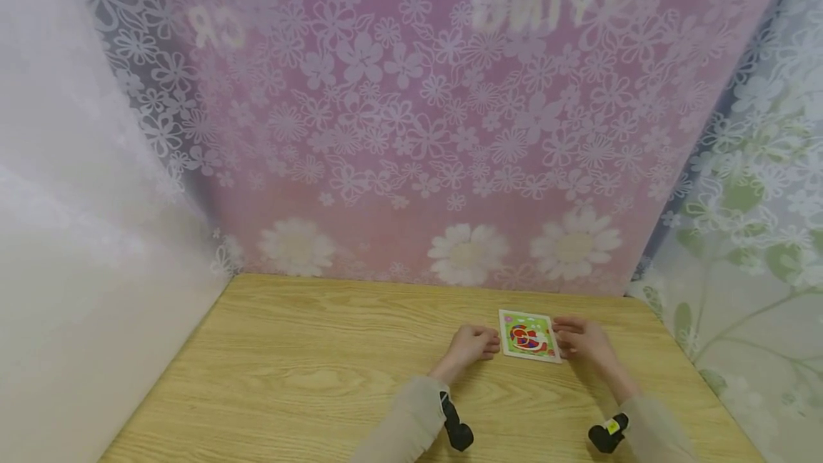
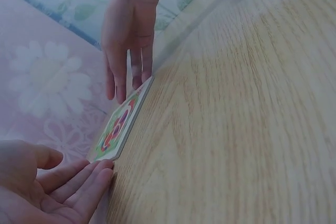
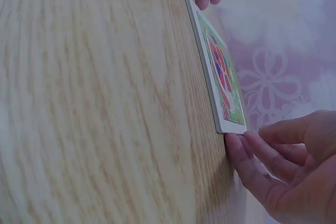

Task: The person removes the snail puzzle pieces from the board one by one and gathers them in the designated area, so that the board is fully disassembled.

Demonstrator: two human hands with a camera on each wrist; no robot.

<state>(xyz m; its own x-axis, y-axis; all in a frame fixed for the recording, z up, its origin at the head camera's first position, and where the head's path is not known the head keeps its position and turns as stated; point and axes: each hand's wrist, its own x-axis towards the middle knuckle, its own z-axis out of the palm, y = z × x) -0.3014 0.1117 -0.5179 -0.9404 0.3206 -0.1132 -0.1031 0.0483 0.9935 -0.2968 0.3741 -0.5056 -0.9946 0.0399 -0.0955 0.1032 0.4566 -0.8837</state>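
A thin, square picture board with a pale border lies flat on the wooden table. Its green picture carries a red, blue and white figure that is too small to make out. At its left edge is my left hand, fingers extended and loosely bent, the tips by the border. My right hand is at the opposite edge; in the right wrist view its fingertips touch the board's end. In the left wrist view the left fingertips meet the near end of the board. Neither hand grips it.
The wood-grain table stretches left and toward me. A pink flowered curtain hangs along the back edge, with pale sheets on the left and leafy ones on the right. Each wrist wears a black camera mount.
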